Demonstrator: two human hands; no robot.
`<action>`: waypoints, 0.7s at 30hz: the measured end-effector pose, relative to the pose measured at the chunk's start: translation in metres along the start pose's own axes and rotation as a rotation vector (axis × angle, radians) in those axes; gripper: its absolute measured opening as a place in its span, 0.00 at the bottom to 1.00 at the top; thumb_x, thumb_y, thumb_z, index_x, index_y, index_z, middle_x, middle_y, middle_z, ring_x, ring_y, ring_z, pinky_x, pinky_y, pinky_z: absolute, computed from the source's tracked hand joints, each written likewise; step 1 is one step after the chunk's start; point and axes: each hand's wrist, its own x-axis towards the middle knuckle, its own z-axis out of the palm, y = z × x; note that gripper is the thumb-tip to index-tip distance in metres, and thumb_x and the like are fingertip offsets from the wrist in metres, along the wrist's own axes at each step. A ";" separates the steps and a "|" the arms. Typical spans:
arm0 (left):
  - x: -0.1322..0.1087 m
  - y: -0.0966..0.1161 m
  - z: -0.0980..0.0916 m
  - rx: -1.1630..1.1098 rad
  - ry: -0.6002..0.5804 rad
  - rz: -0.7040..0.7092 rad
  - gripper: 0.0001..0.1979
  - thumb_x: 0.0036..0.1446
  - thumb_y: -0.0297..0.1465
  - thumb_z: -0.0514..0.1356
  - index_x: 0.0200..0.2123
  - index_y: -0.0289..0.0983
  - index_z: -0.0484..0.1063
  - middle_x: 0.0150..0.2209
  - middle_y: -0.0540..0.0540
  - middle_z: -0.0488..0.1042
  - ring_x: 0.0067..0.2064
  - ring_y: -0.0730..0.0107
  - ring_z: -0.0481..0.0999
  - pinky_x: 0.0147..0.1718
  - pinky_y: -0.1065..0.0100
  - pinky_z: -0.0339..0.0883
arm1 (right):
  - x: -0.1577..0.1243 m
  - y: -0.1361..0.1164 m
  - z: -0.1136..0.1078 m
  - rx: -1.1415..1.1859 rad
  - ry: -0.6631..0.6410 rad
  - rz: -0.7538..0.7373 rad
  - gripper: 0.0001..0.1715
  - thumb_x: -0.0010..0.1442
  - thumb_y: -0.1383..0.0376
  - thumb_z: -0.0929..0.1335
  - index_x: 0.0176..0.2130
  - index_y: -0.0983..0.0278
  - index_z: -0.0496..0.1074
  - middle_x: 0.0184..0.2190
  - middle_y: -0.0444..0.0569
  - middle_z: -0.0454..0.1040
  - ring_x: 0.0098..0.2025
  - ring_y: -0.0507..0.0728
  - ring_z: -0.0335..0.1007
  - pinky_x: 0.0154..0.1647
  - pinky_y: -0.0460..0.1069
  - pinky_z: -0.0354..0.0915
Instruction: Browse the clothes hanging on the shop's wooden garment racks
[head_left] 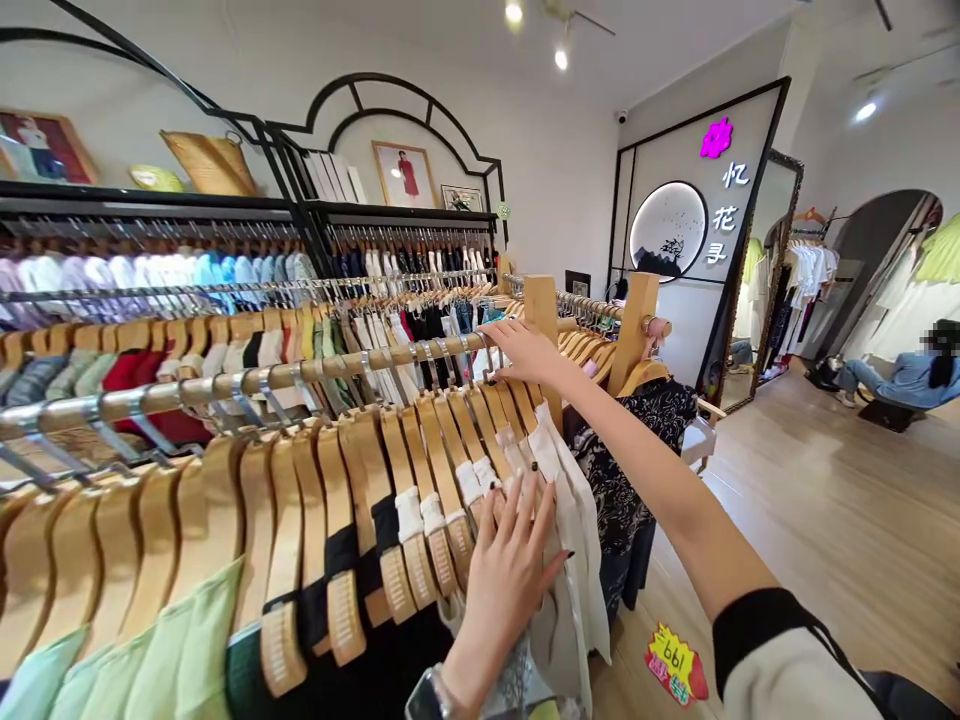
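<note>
My left hand (510,550), with a watch (426,697) on its wrist, lies with fingers spread against white garments (574,540) near the right end of a clothes rail (202,385). Higher up, my right hand (519,350) is closed around the hook of a clothes hanger at the rail's end, close to the wooden post (541,305). Its palm side is hidden. Several wooden hangers (281,500) fill the rail, carrying white, black and green clothes. Light green garments (191,625) hang at the near left.
Behind are more racks of clothes (142,360) and a black-framed shelf (405,212). A patterned black garment (619,480) hangs beyond the post. A yellow-and-red price sign (675,665) is at lower right, above the wooden floor (817,520). A person (904,370) sits at far right.
</note>
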 end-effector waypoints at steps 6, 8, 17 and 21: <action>0.011 0.007 0.018 0.019 -0.049 -0.063 0.38 0.71 0.32 0.49 0.74 0.34 0.29 0.71 0.35 0.55 0.72 0.50 0.57 0.70 0.47 0.49 | 0.001 -0.003 0.008 -0.068 0.065 -0.036 0.47 0.56 0.60 0.77 0.66 0.65 0.56 0.59 0.58 0.68 0.62 0.66 0.63 0.66 0.61 0.57; 0.006 0.003 0.020 0.021 -0.042 -0.074 0.37 0.71 0.32 0.49 0.74 0.34 0.29 0.71 0.36 0.55 0.71 0.51 0.58 0.70 0.49 0.51 | 0.002 -0.002 0.008 -0.080 0.063 -0.030 0.47 0.55 0.58 0.78 0.65 0.68 0.58 0.58 0.59 0.69 0.61 0.66 0.63 0.66 0.60 0.57; -0.001 -0.012 0.019 0.015 -0.019 -0.054 0.37 0.72 0.34 0.50 0.75 0.38 0.31 0.70 0.41 0.60 0.71 0.54 0.60 0.70 0.51 0.53 | 0.003 -0.002 0.013 -0.089 0.078 -0.026 0.48 0.54 0.58 0.78 0.65 0.69 0.58 0.59 0.60 0.68 0.62 0.67 0.63 0.65 0.60 0.58; -0.007 -0.012 0.013 -0.010 -0.010 -0.079 0.38 0.71 0.34 0.51 0.75 0.38 0.31 0.71 0.39 0.57 0.71 0.52 0.60 0.69 0.51 0.56 | 0.003 0.001 0.015 -0.034 0.051 -0.026 0.55 0.54 0.59 0.78 0.69 0.67 0.50 0.62 0.62 0.65 0.65 0.69 0.59 0.68 0.64 0.53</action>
